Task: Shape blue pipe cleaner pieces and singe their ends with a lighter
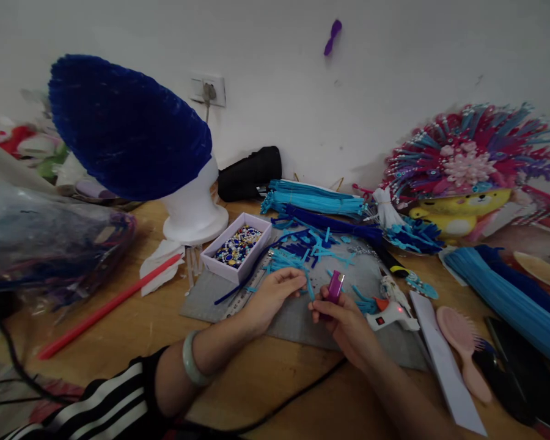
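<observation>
A short light-blue pipe cleaner (310, 286) stands between my two hands over the grey mat. My left hand (275, 296) is closed in a pinch at its upper end, with a pale bracelet on the wrist. Wrapped in the fingers of my right hand (346, 318) is a purple lighter (335, 286), metal end up, showing no flame. The lower end of the pipe cleaner reaches my right fingertips; whether they grip it I cannot tell. Cut pipe cleaner pieces (323, 249) in light and dark blue lie scattered just beyond.
A box of beads (256, 234) stands left of the mat (284, 330). Behind it, a white foam head (195, 211) carries a dark-blue fuzzy headpiece (128, 134). On the right are a glue gun (392, 316) with a red light, a pink hairbrush (461, 342) and pipe cleaner bundles (499, 299).
</observation>
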`<state>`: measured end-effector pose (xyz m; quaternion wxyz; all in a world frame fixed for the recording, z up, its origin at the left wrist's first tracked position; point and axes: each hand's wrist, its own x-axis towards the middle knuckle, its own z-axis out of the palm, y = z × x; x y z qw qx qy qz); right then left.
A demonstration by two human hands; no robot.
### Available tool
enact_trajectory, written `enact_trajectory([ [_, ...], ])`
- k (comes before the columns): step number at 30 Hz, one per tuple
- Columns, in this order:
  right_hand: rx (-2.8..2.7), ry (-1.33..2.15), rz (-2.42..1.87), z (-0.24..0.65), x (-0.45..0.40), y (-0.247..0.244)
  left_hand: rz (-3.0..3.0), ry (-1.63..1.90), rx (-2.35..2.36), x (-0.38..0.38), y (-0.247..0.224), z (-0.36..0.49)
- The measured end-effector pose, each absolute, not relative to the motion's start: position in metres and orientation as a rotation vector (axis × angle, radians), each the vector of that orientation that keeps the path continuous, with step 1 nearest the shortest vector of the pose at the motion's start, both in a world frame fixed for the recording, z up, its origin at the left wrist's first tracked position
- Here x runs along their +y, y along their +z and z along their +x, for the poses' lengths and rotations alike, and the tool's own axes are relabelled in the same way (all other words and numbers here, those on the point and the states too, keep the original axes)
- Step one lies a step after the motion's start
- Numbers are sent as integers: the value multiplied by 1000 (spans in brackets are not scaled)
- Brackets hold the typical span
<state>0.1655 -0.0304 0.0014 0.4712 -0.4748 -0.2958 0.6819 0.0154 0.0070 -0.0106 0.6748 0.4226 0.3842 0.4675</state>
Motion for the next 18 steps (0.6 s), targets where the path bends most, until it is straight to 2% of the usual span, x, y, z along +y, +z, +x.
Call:
enact_trajectory([
  [9, -848, 1685, -1207, 168, -31, 5, 1030, 1040, 872, 7, -5, 12],
  [18, -839, 1321, -1241, 184, -15, 2, 1243, 965, 937, 12, -5, 8],
])
